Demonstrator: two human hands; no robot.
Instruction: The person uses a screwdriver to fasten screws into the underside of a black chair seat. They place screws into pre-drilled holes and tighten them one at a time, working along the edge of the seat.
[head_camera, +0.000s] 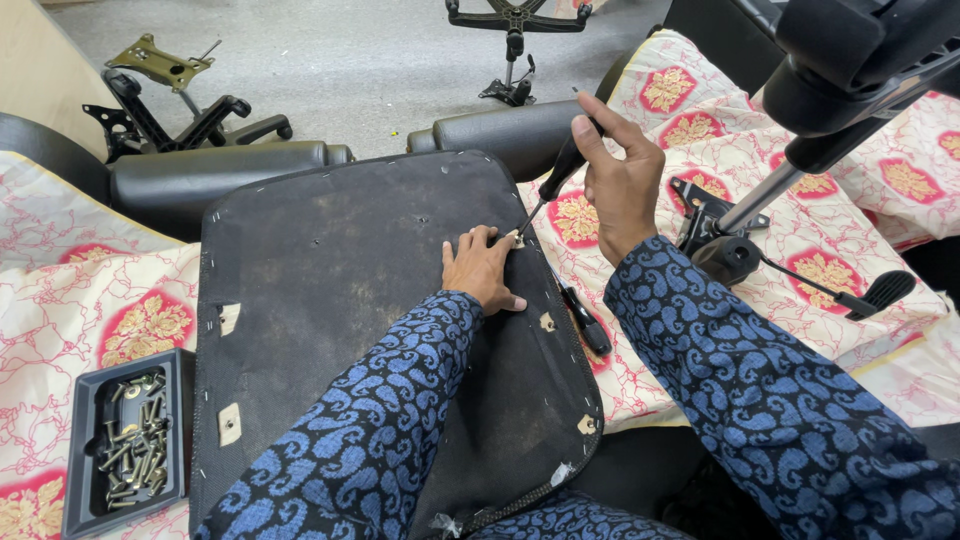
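Head view: right hand (622, 190) is gripping a screwdriver (556, 176), tip at a mounting hole on the upturned seat base (330, 290); left hand (482, 268) is lying flat, steadying it. Next probably needs firm downward turning.

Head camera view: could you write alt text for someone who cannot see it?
A person's right hand holds a black-handled screwdriver with its tip at a hole on the underside of a black chair seat, where the left hand presses flat. A black tray of screws lies at left, a second screwdriver at right, on a patterned cloth.
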